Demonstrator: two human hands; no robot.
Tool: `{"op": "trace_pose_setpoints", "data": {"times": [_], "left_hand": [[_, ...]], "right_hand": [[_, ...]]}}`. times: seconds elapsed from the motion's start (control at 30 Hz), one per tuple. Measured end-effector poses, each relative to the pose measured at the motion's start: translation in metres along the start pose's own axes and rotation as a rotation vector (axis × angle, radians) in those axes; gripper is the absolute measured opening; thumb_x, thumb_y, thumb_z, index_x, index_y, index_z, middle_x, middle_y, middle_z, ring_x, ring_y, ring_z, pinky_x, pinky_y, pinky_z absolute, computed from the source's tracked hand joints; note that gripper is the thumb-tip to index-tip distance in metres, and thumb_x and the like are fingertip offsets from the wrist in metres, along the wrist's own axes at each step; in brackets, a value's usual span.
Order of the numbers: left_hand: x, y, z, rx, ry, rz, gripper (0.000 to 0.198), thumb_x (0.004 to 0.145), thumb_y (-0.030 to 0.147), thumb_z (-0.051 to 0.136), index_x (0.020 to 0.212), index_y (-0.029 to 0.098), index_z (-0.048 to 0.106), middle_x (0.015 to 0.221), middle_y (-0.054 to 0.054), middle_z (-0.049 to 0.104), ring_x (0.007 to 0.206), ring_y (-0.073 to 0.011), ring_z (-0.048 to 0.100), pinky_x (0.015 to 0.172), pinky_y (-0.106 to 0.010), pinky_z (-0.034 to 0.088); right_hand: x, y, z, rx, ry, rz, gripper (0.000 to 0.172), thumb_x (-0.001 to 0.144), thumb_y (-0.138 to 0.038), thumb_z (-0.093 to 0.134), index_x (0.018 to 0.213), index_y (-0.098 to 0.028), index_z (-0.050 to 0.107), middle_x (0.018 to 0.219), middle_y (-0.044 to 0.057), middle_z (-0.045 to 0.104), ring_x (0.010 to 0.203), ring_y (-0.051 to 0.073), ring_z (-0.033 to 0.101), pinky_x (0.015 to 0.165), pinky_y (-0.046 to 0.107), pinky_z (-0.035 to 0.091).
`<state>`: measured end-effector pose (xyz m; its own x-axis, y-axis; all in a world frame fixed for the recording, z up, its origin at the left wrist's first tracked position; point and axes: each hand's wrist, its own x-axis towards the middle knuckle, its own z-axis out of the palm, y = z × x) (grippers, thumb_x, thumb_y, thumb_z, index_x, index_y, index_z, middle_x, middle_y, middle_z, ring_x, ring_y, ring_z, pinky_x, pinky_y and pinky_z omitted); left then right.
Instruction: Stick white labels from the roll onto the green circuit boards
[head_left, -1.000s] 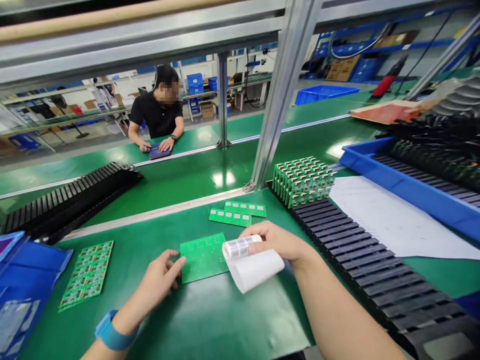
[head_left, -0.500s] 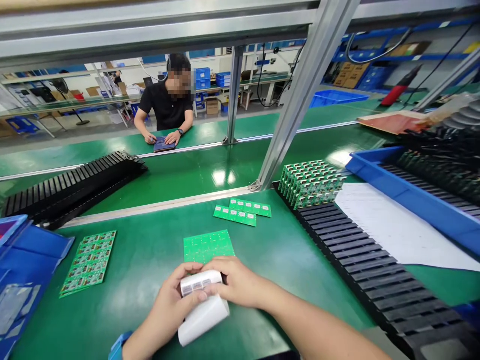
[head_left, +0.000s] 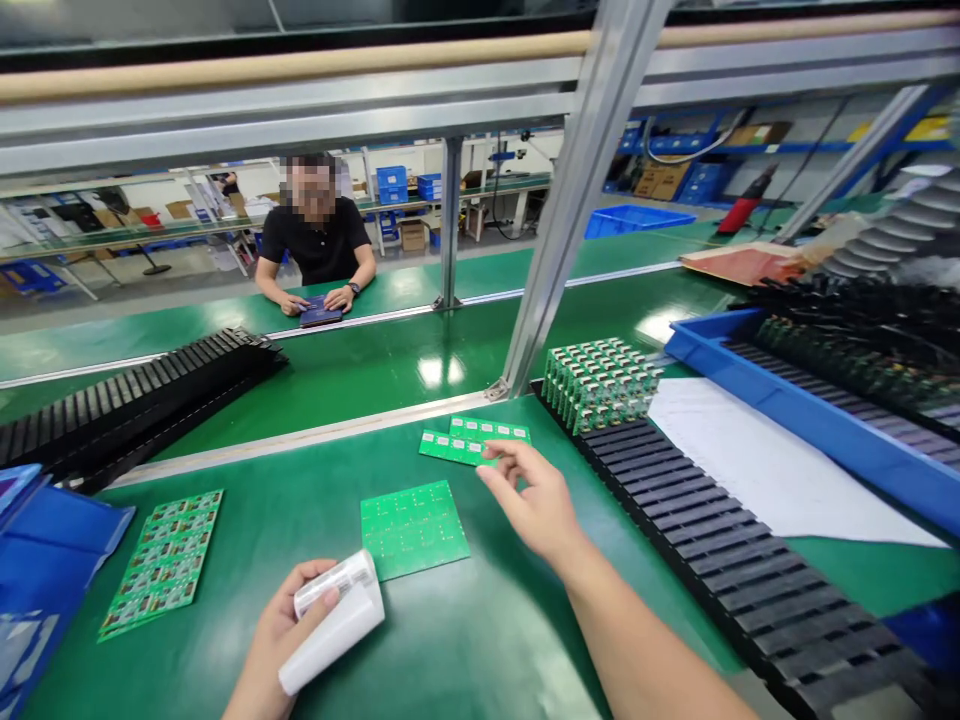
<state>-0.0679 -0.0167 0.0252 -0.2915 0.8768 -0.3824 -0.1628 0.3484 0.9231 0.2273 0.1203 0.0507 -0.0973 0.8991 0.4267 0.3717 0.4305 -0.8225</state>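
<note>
My left hand (head_left: 289, 630) is closed around a roll of white labels (head_left: 334, 635), its thumb pressed on the loose backing strip. My right hand (head_left: 536, 500) is apart from the roll, over the near edge of two narrow green circuit-board strips with white labels (head_left: 454, 447). Its thumb and forefinger are bent close together in a pinch; anything between them is too small to make out. Between my hands and the strips, a bare green circuit-board panel (head_left: 412, 528) lies flat, just beyond the roll.
At left lie populated circuit panels (head_left: 165, 560) beside a blue bin (head_left: 52, 580). A black slotted rack (head_left: 697, 520) with upright boards (head_left: 600, 380) runs along the right, near a white paper sheet (head_left: 750, 470) and blue tray (head_left: 810, 420). A metal post (head_left: 562, 240) rises ahead; a person (head_left: 315, 240) sits opposite.
My right hand has left the label roll and moved right and forward to the labelled strips. My left hand, still holding the roll, has shifted left, uncovering the bare panel. The view has tilted up.
</note>
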Motion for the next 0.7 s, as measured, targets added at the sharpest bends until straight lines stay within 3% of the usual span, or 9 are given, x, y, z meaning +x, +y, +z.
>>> {"op": "trace_pose_setpoints", "data": {"times": [0.03,0.07,0.2,0.27,0.37,0.47,0.53,0.6,0.7], "left_hand": [[-0.002,-0.001,-0.004,-0.033,0.005,-0.011,0.065,0.066,0.063,0.089,0.106,0.019,0.065,0.078,-0.002,0.073,0.057,-0.0121,0.059,0.053,-0.020,0.043],[-0.003,-0.001,-0.007,-0.050,0.002,-0.015,0.066,0.065,0.063,0.089,0.106,0.018,0.065,0.078,-0.002,0.073,0.057,-0.0120,0.059,0.053,-0.020,0.043],[0.001,0.007,-0.007,0.021,-0.094,0.008,0.062,0.064,0.064,0.089,0.100,0.019,0.067,0.077,-0.002,0.070,0.056,-0.0120,0.056,0.053,-0.021,0.042],[0.006,0.018,0.000,0.074,-0.183,0.055,0.059,0.064,0.063,0.089,0.097,0.019,0.069,0.076,-0.001,0.068,0.057,-0.0114,0.055,0.053,-0.021,0.041],[0.013,0.034,0.014,0.117,-0.264,0.134,0.056,0.065,0.062,0.089,0.097,0.020,0.070,0.075,0.000,0.065,0.060,-0.0108,0.054,0.055,-0.019,0.041],[0.016,0.035,0.026,0.093,-0.273,0.142,0.055,0.065,0.059,0.090,0.098,0.021,0.069,0.073,0.001,0.065,0.058,-0.0106,0.054,0.054,-0.019,0.040],[0.020,0.025,0.030,0.034,-0.275,0.108,0.058,0.061,0.060,0.092,0.095,0.020,0.067,0.071,0.001,0.066,0.056,-0.0115,0.054,0.054,-0.021,0.041],[0.023,0.011,0.030,0.000,-0.288,0.085,0.060,0.059,0.061,0.093,0.093,0.019,0.066,0.071,0.000,0.066,0.056,-0.0125,0.056,0.055,-0.022,0.043],[0.023,-0.007,0.028,0.073,-0.318,0.162,0.055,0.067,0.060,0.088,0.097,0.019,0.066,0.077,-0.002,0.068,0.061,-0.0144,0.057,0.058,-0.024,0.043]], "right_hand": [[0.002,0.003,-0.001,-0.051,0.024,-0.019,0.030,0.095,-0.041,0.065,0.116,-0.019,0.068,0.106,0.010,0.071,0.087,0.021,0.065,0.081,0.038,0.055],[0.002,0.004,0.002,-0.098,-0.035,-0.056,0.037,0.092,-0.045,0.069,0.118,-0.019,0.068,0.113,0.013,0.071,0.099,0.025,0.066,0.090,0.044,0.054],[-0.011,0.000,0.031,-0.233,-0.562,-0.159,0.085,0.070,-0.061,0.087,0.139,-0.018,0.062,0.152,0.022,0.051,0.143,0.042,0.044,0.117,0.063,0.033],[-0.015,0.000,0.043,-0.269,-0.696,-0.138,0.087,0.069,-0.061,0.088,0.141,-0.021,0.062,0.159,0.022,0.043,0.150,0.043,0.034,0.121,0.066,0.024],[-0.013,0.005,0.044,-0.278,-0.729,-0.068,0.074,0.071,-0.054,0.089,0.135,-0.024,0.067,0.160,0.019,0.043,0.152,0.041,0.031,0.123,0.066,0.017],[-0.011,0.004,0.035,-0.255,-0.655,0.002,0.069,0.071,-0.044,0.091,0.132,-0.021,0.069,0.159,0.020,0.044,0.152,0.041,0.032,0.124,0.066,0.015],[-0.014,-0.004,0.032,-0.164,-0.566,0.024,0.058,0.078,-0.039,0.085,0.131,-0.018,0.069,0.155,0.020,0.050,0.149,0.037,0.038,0.123,0.062,0.023],[-0.023,-0.015,0.034,-0.003,-0.513,0.013,0.052,0.085,-0.038,0.077,0.132,-0.018,0.067,0.145,0.018,0.060,0.136,0.032,0.054,0.116,0.054,0.040],[-0.037,-0.031,0.047,0.190,-0.563,-0.052,0.047,0.087,-0.039,0.072,0.130,-0.019,0.068,0.126,0.014,0.071,0.107,0.025,0.069,0.095,0.040,0.056]]}}
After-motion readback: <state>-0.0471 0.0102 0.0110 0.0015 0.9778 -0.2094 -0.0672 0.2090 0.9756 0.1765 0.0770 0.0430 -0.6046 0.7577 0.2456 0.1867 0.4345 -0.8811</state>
